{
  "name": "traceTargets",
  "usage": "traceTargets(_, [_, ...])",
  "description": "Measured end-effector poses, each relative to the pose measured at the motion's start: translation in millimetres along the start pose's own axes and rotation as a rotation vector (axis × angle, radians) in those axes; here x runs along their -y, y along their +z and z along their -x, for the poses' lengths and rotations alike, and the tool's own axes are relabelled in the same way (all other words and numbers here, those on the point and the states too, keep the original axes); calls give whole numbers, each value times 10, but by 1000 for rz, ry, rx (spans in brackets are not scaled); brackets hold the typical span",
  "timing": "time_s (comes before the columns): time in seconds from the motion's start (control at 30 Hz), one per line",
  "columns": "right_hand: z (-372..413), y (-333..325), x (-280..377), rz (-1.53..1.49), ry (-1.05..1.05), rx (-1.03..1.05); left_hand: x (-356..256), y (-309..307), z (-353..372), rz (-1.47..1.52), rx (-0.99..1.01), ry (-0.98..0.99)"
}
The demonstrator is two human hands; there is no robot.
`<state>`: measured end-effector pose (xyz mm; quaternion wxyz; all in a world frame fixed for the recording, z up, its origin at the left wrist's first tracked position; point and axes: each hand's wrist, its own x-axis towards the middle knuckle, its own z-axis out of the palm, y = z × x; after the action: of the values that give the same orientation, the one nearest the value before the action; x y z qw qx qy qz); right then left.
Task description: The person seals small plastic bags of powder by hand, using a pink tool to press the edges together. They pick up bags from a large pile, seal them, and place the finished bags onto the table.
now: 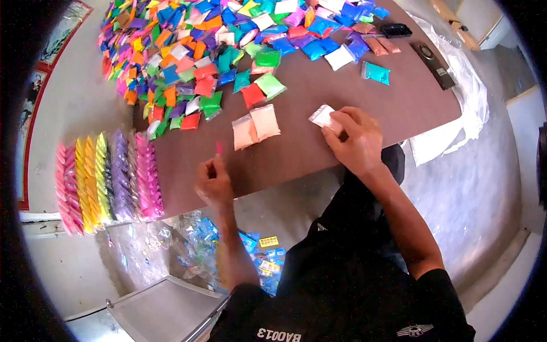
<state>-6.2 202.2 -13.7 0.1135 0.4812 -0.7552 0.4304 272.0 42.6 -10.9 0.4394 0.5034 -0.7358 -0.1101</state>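
Note:
My right hand [354,137] pinches a small white packet [323,117] by its edge over the brown table [296,154]. Near the table's front edge, my left hand [215,181] is closed around a thin stick-like item with a pink tip [219,148]. Two pale peach packets [265,123] lie overlapping between the hands, touching neither. A red packet [252,95] and a light green packet [270,85] rest just behind them.
A large pile of colourful packets [188,51] covers the back left. Twisted coloured bundles in clear wrap [119,176] lie at the left edge. A teal packet [376,73] and a black device [433,65] are at right. Wrappers [265,259] lie below the table.

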Motion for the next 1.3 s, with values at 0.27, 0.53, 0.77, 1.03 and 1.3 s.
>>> traceTargets(0.27, [-232,529,336,33,-18,80,344,-14,-219,-76,70,7])
traceTargets(0.53, [-272,559,323,-41,-53,171,248,-76,-293,16,149,-182])
traceTargets(0.77, [-313,602,325,-100,-23,233,45,97,-573,91,123,-60])
traceTargets(1.03, [-429,468,321,-277,207,364,95,584,-968,162,187,101])
traceTargets(1.3, [-1421,624,351,-253,-18,204,225,881,-1097,127,294,237])
